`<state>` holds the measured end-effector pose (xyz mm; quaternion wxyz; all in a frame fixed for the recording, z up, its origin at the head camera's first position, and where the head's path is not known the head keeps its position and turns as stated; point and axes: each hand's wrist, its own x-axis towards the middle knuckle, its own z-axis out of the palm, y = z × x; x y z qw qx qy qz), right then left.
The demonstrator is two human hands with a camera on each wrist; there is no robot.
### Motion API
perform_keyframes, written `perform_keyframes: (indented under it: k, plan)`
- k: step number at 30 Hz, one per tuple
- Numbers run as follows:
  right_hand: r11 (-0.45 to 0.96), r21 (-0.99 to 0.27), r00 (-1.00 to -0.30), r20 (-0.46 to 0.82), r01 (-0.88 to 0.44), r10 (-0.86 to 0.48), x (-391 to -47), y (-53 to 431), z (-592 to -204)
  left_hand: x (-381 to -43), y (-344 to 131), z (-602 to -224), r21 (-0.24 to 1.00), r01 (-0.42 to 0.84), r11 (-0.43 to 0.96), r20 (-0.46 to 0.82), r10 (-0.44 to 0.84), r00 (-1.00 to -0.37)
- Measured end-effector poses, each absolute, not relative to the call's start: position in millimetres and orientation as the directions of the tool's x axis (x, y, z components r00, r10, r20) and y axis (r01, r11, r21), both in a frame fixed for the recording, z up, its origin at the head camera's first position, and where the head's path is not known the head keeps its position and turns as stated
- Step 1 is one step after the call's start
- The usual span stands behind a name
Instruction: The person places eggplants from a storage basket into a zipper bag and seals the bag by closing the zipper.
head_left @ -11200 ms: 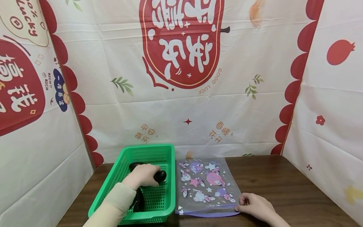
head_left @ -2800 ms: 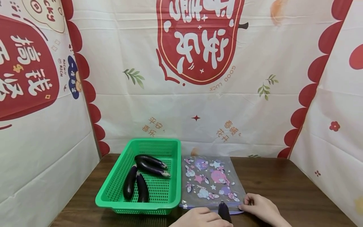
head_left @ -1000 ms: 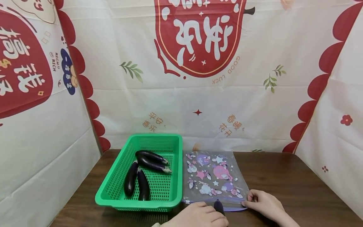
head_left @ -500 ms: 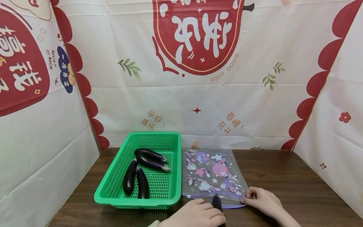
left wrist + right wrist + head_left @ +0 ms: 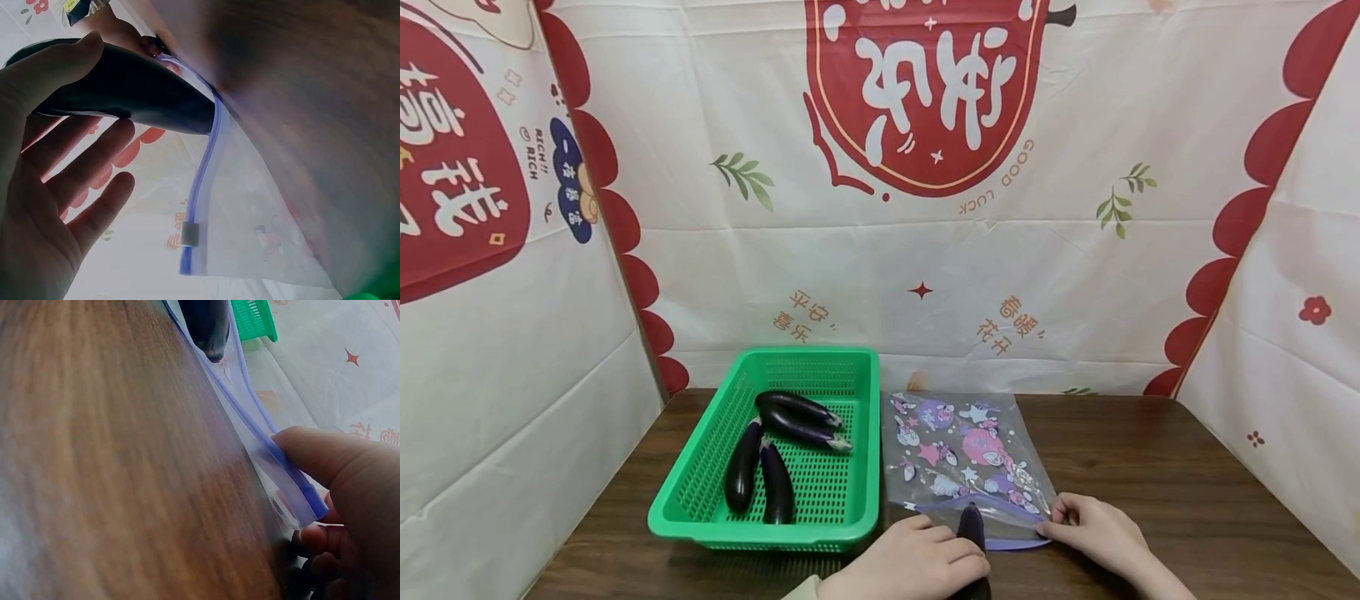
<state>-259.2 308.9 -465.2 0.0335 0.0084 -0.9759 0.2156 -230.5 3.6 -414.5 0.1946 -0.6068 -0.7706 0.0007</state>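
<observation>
My left hand (image 5: 910,560) holds a dark purple eggplant (image 5: 972,527) between thumb and fingers, its far end at the mouth of a clear printed zip bag (image 5: 925,454). In the left wrist view the eggplant (image 5: 144,87) meets the bag's purple zip edge, where a pale slider (image 5: 190,234) sits near one end. From the right wrist view, the eggplant's tip (image 5: 209,337) lies between the two parted purple strips. My right hand (image 5: 1097,533) pinches the bag's near right corner with thumb and fingers. The bag lies flat otherwise.
A green perforated basket (image 5: 871,467) stands left of the bag. Several eggplants (image 5: 741,471) lie in it. The brown wooden table (image 5: 1120,450) runs back to printed cloth walls (image 5: 820,258) behind and on both sides.
Earlier my left hand reached into the basket; now it holds an eggplant at the bag. Over the last second the eggplant moves slightly toward the bag and the upper zip strip lifts and bows.
</observation>
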Motion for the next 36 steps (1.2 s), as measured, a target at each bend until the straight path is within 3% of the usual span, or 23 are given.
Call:
perform_keyframes:
  k: [14, 36]
  plan:
    - [0.905, -0.423, -0.998, 0.064, -0.039, -0.013, -259.1, 310.3, -464.2, -230.8, 3.8, -417.0, -0.225, 0.926, 0.303, 0.288, 0.929, -0.234]
    - [0.901, -0.43, -0.997, 0.066, -0.051, -0.025, -258.0, 309.9, -461.3, -230.8, 4.0, -420.4, -0.2, 0.934, 0.295, 0.254, 0.937, -0.242]
